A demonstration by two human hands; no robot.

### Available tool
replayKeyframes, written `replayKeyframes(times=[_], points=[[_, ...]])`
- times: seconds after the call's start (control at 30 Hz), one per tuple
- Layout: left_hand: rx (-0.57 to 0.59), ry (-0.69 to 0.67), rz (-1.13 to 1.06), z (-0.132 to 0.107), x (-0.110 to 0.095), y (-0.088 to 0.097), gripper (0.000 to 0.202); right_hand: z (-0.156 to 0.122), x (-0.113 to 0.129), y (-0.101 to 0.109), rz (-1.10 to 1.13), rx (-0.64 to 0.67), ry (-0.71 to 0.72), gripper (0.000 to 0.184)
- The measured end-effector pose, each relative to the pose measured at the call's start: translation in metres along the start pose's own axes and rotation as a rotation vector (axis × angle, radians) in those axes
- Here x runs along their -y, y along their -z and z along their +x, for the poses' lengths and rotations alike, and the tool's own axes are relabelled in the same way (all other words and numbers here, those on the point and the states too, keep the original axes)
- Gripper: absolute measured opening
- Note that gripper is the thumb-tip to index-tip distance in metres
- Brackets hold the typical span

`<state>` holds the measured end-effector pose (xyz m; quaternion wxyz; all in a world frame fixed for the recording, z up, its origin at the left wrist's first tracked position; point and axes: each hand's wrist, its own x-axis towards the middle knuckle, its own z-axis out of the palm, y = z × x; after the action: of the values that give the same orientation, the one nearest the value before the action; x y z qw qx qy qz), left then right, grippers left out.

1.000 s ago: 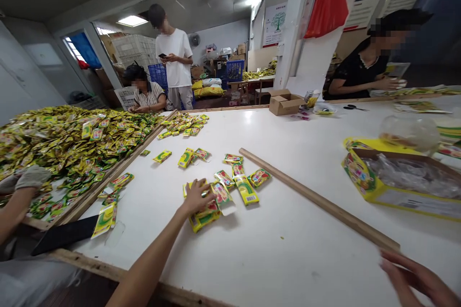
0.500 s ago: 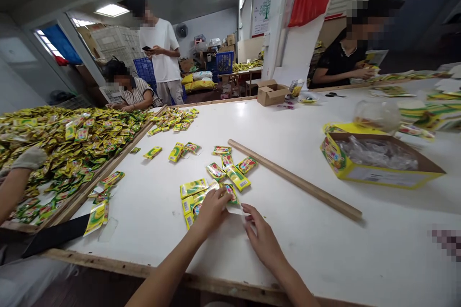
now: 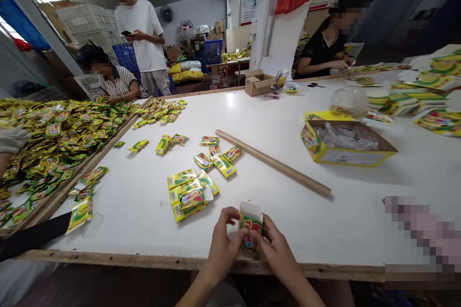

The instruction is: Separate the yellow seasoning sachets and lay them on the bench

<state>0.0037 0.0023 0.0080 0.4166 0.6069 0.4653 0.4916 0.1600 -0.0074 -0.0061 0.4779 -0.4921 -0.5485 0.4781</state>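
Near the table's front edge, my left hand (image 3: 227, 237) and my right hand (image 3: 271, 241) hold a small green and yellow printed box (image 3: 251, 223) between them. Its white end flap stands up and points away from me. Both thumbs press on the printed face, and the fingers wrap round the sides. Left of my hands lies a group of yellow and green boxes (image 3: 183, 187), side by side and partly overlapping. The top one in that group shows an open white flap. Beyond them rests a looser cluster of similar boxes (image 3: 223, 165).
A wooden stick (image 3: 273, 163) lies across the table. Right of it stands a yellow display box (image 3: 349, 141) holding clear plastic. A large heap of packets (image 3: 65, 139) fills the left side behind a wooden strip. Several co-workers are around, one gloved hand (image 3: 13, 140) at the heap.
Both hands have moved from the grouped boxes toward the table's front edge, bringing one box along. The view has shifted a little, so the surroundings appear further left.
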Motion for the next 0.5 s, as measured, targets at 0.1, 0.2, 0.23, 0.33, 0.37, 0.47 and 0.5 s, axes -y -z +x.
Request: replayKeyframes(times=[0.1, 0.2, 0.23, 0.33, 0.37, 0.47, 0.5], points=[[0.108, 0.066, -0.113, -0.001, 0.004, 0.001, 0.027, -0.003, 0.000, 0.000, 0.067, -0.101, 0.015, 0.050], [0.130, 0.083, -0.152, -0.002, 0.003, 0.002, 0.032, -0.006, -0.002, 0.004, 0.037, -0.141, 0.061, 0.040], [0.136, 0.082, -0.155, -0.002, 0.003, 0.003, 0.034, -0.007, -0.003, 0.006, 0.015, -0.134, 0.077, 0.036], [0.159, 0.080, -0.123, -0.002, 0.002, 0.008, 0.030, -0.004, -0.001, 0.010, -0.047, -0.084, 0.100, 0.028], [0.168, 0.081, -0.102, -0.001, 0.002, 0.009, 0.027, -0.002, 0.001, 0.011, -0.066, -0.061, 0.096, 0.027], [0.174, 0.078, -0.058, 0.001, 0.000, 0.013, 0.020, 0.006, 0.006, 0.009, -0.105, 0.012, 0.090, 0.025], [0.165, 0.066, -0.051, 0.002, 0.000, 0.014, 0.018, 0.008, 0.007, 0.007, -0.109, 0.015, 0.105, 0.025]])
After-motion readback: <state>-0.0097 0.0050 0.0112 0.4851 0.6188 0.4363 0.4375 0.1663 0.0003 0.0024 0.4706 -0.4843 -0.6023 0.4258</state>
